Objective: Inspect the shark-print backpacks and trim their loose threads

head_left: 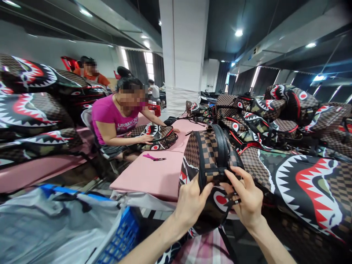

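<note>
A brown-checked backpack (pixel 209 156) with a red-and-white eye print stands on end in front of me, at the edge of the pink table. My left hand (pixel 192 201) grips its near left side, thumb laid along the dark edge. On the other side, my right hand (pixel 246 196) is closed at the backpack's top, fingers bent by the black strap end and the eye print. A small dark piece shows between those fingers, too small to name. The black carry handle (pixel 221 146) arches above both hands.
Across the pink table (pixel 148 178), a seated person (pixel 118 117) handles another backpack (pixel 161 137). Purple-handled snips (pixel 154 158) lie between us. Shark-mouth backpacks (pixel 310 187) pile up at right, more (pixel 35 110) at left. A blue crate (pixel 123 234) with plastic sheeting stands lower left.
</note>
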{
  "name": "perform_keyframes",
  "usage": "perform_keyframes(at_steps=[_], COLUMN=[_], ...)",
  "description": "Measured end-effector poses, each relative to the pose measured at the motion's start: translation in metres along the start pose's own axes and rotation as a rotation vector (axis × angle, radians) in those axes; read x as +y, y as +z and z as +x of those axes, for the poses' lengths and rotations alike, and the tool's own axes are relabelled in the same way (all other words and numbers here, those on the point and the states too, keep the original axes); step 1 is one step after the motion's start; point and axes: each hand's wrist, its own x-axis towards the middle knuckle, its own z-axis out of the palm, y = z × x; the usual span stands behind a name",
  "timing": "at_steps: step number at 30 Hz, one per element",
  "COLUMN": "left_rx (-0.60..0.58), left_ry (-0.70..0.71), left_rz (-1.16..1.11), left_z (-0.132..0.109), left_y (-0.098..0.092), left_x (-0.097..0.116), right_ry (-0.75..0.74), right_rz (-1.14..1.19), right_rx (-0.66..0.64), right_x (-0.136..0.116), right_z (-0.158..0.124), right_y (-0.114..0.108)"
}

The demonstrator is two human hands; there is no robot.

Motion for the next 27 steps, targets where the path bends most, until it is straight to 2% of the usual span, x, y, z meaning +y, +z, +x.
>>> perform_keyframes(at_steps=[3,8,10,15,17,19,22,25,27], left_rx=[0.0,-0.012,-0.02,-0.019,-0.031,-0.028,0.014,0.033,0.057], left_ry=[-0.001,-0.006,-0.002,0.017,0.038,0.067,0.124,0.194,0.239], left_rz=[0.002,0.051,0.062,0.061,0.076,0.093,0.101,0.108,0.151], left_z=[0.001,0.0,0.001,0.001,0.0,-0.002,-0.003,0.001,0.005], left_y=[-0.002,-0.003,-0.002,-0.003,-0.004,-0.003,-0.001,0.001,0.004], left_x=[-0.002,-0.006,-0.005,-0.003,-0.004,-0.005,-0.007,-0.009,-0.009], right_ry=[-0.015,0.144,0.165,0.194,0.225,0.24,0.163,0.087,0.071], right_rz=[-0.082,-0.045,-0.023,0.057,0.084,0.074,0.015,-0.12,-0.208], right_rx=[0.004,0.091,0.038,-0.232,-0.259,-0.244,-0.156,-0.054,-0.034], right_x=[0.006,0.018,0.021,0.031,0.034,0.035,0.035,0.038,0.044], right_z=[0.009,0.02,0.03,0.057,0.063,0.064,0.061,0.061,0.064], right_y=[-0.004,-0.015,-0.014,-0.012,-0.013,-0.014,-0.014,-0.012,-0.01])
